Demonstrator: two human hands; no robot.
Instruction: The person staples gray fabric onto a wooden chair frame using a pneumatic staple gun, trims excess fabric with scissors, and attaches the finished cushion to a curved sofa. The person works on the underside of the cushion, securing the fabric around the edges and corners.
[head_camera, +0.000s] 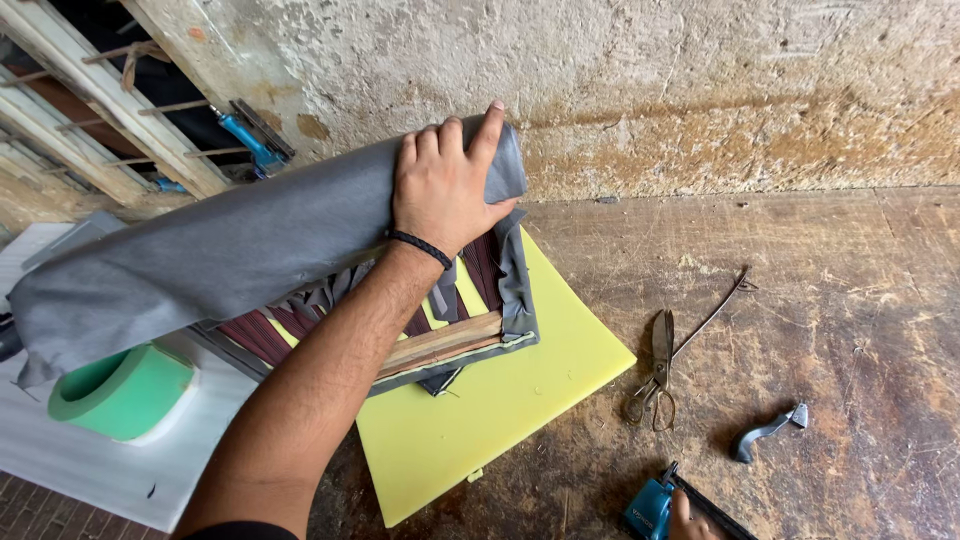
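My left hand (443, 187) is clamped over the right end of a grey fabric roll (220, 255), which lies slantwise over a wooden seat frame (440, 345) with maroon webbing. The frame rests on a yellow foam sheet (500, 400) on the floor. A black band circles my left wrist. Only part of my right hand (686, 517) shows at the bottom edge; it rests on a blue staple gun (655, 505), and how it grips the gun is cut off from view.
Scissors (658, 370) and a thin metal rod (712, 315) lie right of the foam. A grey metal handle (765, 432) lies further right. A green roll (125, 390) sits on a white sheet (90, 465) at left. A rough wall (700, 80) and a barred window (110, 110) stand behind.
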